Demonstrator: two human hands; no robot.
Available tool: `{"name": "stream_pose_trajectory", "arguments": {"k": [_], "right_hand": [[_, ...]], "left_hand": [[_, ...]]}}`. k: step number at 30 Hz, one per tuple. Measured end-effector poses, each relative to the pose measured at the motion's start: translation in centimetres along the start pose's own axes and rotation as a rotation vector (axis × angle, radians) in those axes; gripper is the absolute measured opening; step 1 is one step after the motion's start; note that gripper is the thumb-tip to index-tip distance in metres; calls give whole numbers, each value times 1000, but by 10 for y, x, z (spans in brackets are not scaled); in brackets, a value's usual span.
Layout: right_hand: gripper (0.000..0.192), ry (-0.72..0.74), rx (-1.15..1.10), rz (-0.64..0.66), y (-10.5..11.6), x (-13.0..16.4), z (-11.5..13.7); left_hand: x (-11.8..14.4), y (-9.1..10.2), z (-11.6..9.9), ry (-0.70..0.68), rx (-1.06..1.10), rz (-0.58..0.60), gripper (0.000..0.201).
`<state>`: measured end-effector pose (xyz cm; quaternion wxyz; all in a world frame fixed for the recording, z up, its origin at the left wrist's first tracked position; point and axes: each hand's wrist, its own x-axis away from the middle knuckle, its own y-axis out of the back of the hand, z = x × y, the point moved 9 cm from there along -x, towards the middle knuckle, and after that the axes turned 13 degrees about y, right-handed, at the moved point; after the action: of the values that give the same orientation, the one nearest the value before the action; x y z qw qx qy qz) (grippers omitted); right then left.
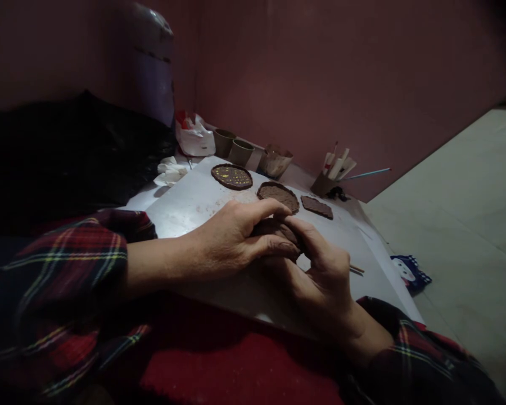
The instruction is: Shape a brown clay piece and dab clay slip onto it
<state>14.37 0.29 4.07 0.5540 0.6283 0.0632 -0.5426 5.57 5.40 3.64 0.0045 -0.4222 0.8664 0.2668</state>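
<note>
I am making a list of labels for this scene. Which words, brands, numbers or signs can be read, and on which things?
There is no readable text.
The white bag by the wall has red marks, too blurred to read.
The blue and white item on the floor shows a pattern only, no letters.

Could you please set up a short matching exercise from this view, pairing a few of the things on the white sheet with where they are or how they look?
Things:
1. dotted clay disc
2. plain clay disc
3. clay lump
4. tool holder

Descriptions:
A. pressed between the left hand and right hand
B. holds brushes and sticks, by the wall
C. speckled with yellow
D. round with a raised rim, no dots

Pairs: 1-C, 2-D, 3-A, 4-B
</note>
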Motion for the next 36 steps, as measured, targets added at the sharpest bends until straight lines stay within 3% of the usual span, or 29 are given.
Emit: {"name": "stream_pose_trajectory", "arguments": {"k": [9, 18, 22, 30, 36], "right_hand": [[41, 14, 33, -1, 0, -1, 2], [45, -49, -1, -35, 2, 5, -10], [52, -96, -60, -61, 1, 8, -15], [58, -231, -220, -156, -1, 15, -28], [54, -220, -249, -169, -1, 13, -26]], "left_hand": [[2, 4, -4, -27, 12, -14, 33], [-2, -3, 9, 130, 373, 62, 43], [-4, -3, 9, 111, 443, 47, 37], [0, 6, -6, -38, 49, -79, 29], [2, 7, -8, -57, -19, -104, 20]]}}
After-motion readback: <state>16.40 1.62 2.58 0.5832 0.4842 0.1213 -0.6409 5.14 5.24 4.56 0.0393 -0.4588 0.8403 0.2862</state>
